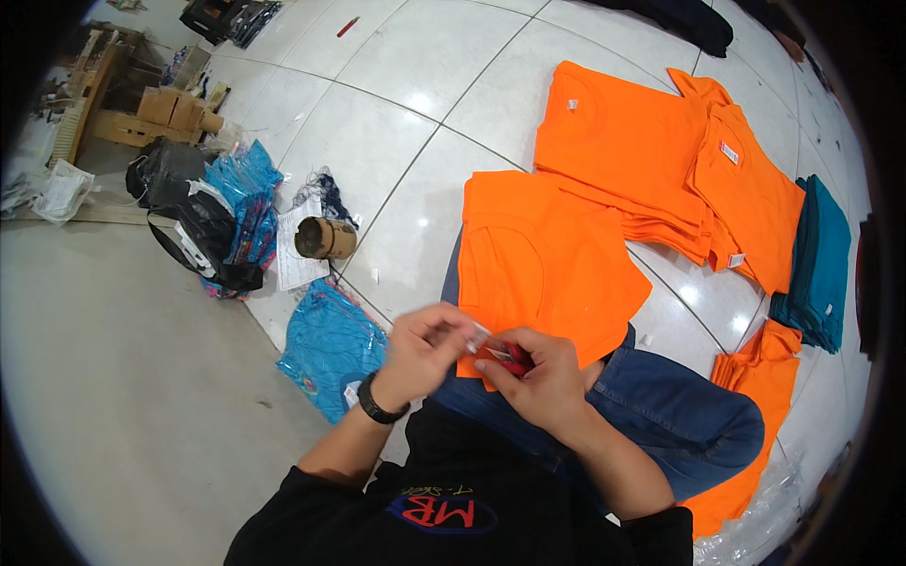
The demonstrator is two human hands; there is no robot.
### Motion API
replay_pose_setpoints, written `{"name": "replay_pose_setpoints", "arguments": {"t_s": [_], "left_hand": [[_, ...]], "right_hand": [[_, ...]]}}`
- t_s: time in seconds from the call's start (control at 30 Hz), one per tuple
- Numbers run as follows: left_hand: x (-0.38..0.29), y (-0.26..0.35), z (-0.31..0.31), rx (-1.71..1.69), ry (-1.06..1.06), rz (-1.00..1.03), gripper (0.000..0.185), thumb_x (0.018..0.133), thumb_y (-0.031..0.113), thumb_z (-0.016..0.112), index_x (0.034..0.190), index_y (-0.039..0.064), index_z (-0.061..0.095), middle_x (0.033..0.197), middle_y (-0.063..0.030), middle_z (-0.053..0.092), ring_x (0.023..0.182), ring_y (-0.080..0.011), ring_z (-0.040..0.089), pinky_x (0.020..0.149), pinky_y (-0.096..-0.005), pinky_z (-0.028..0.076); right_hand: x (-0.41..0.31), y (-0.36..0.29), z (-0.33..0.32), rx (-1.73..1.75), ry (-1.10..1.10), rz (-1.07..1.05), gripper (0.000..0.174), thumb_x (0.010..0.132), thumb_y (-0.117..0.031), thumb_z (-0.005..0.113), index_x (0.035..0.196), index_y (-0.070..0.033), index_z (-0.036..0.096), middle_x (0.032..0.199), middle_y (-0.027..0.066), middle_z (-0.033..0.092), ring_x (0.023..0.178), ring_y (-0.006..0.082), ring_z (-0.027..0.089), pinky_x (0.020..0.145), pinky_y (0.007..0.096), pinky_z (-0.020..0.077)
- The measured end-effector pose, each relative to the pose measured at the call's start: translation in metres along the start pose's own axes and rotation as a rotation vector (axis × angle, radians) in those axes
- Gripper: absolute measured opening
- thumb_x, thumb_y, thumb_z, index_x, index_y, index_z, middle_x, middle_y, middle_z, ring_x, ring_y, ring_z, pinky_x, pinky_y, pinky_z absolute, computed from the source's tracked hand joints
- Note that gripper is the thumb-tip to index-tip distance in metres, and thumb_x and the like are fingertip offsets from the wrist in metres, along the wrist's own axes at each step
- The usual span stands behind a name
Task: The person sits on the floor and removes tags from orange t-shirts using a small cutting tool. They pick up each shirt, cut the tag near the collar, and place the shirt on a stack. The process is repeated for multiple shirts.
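Between the thumb and fingers of my left hand (425, 347) is a small whitish tag (478, 338), slightly blurred. My right hand (545, 378) grips a pair of small red-handled snips (515, 358), partly hidden by the fingers. Both hands are close together over the lower edge of an orange folded T-shirt (538, 262), which lies across my lap with its neckline showing. A black band (376, 400) circles my left wrist.
Ahead to the right lie a stack of orange shirts (616, 134), another orange shirt with a tag (754, 184) and teal folded garments (821, 269). At left are blue plastic-wrapped garments (333, 347), a cardboard tube (327, 238), a paper sheet (291, 247) and a black bag (198, 226).
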State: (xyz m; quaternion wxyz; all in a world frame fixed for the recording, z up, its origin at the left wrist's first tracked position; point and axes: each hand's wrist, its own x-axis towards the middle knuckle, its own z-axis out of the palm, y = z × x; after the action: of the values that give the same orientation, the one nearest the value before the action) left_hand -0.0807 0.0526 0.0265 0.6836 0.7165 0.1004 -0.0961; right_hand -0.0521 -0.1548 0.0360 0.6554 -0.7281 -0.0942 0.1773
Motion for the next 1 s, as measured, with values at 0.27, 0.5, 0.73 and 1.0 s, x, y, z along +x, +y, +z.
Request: {"name": "replay_pose_setpoints", "arguments": {"t_s": [0.27, 0.5, 0.73, 1.0], "left_hand": [[0.041, 0.023, -0.027, 1.235, 0.544, 0.439, 0.025, 0.086, 0.012, 0.076, 0.107, 0.0, 0.071, 0.084, -0.0137, 0.069, 0.086, -0.0331, 0.068, 0.081, -0.0422, 0.055], [0.063, 0.006, 0.045, 0.795, 0.242, 0.217, 0.017, 0.086, 0.014, 0.079, 0.088, -0.002, 0.072, 0.076, -0.0159, 0.071, 0.063, -0.0288, 0.07, 0.059, -0.0365, 0.056], [0.066, 0.0, 0.033, 0.707, 0.187, 0.176, 0.016, 0.087, 0.01, 0.075, 0.088, -0.005, 0.071, 0.072, -0.0152, 0.071, 0.063, -0.0235, 0.071, 0.061, -0.0333, 0.056], [0.061, -0.018, 0.023, 0.339, 0.22, -0.027, 0.015, 0.095, 0.01, 0.07, 0.093, -0.006, 0.071, 0.076, -0.0129, 0.073, 0.064, -0.0157, 0.068, 0.062, -0.0293, 0.055]], "right_hand": [[0.039, 0.028, -0.013, -0.2, 0.395, -0.114, 0.012, 0.092, -0.007, 0.076, 0.091, 0.003, 0.068, 0.069, 0.0061, 0.062, 0.062, 0.0094, 0.054, 0.06, 0.0269, 0.046], [0.056, 0.04, -0.001, -0.295, 0.31, 0.136, 0.022, 0.087, -0.016, 0.082, 0.089, 0.001, 0.069, 0.072, 0.016, 0.068, 0.061, 0.0239, 0.067, 0.058, 0.0347, 0.0505], [0.059, 0.037, 0.001, -0.351, 0.32, 0.037, 0.027, 0.085, -0.018, 0.085, 0.086, 0.002, 0.067, 0.062, 0.0115, 0.06, 0.053, 0.0183, 0.054, 0.054, 0.034, 0.0456], [0.068, 0.034, 0.001, -0.582, 0.209, 0.108, 0.025, 0.085, -0.023, 0.08, 0.086, -0.002, 0.067, 0.076, 0.0204, 0.07, 0.073, 0.0407, 0.07, 0.062, 0.0479, 0.0537]]}}
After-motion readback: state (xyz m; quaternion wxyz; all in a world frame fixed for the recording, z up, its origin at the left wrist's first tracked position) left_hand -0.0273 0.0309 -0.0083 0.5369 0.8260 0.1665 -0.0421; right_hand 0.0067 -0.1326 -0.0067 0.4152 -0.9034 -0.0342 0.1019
